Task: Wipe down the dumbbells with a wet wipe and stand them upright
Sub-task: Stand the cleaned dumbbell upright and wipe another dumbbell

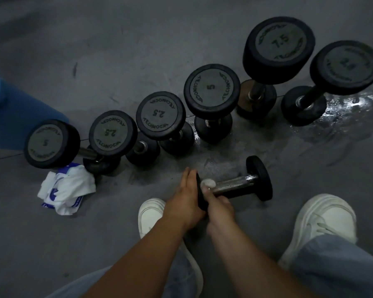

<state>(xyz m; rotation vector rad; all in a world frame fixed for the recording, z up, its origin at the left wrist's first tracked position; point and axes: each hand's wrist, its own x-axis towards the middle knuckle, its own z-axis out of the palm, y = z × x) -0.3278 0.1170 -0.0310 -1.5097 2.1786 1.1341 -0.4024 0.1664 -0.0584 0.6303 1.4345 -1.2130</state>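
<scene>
Head view: nearest are two white shoes (pixel 325 220) and pale jeans legs (pixel 340 265) on the grey floor (pixel 95 233), with both forearms reaching forward between them. Just beyond the shoes one dumbbell (pixel 235 184) lies on its side across the floor, a black round head at either end of a shiny metal handle. The left grip (pixel 186 203) is open, its straight fingers laid flat against the outer face of the near head. The right grip (pixel 220 205), somewhat blurred, is curled at the inner side of that same head and pinches a small white wet wipe (pixel 208 183) against the handle where it joins the head. To the left, a crumpled white and blue wipe packet (pixel 66 188) lies on the floor. Farther off, six dumbbells (pixel 211 88) stand on end in a slanting row, their top faces marked 5, 2.5, 2.5, 5 and 7.5, the last unreadable. The floor around the right end of the row glistens wet (pixel 340 108). A blue shape (pixel 19 112) sits at the far left edge
</scene>
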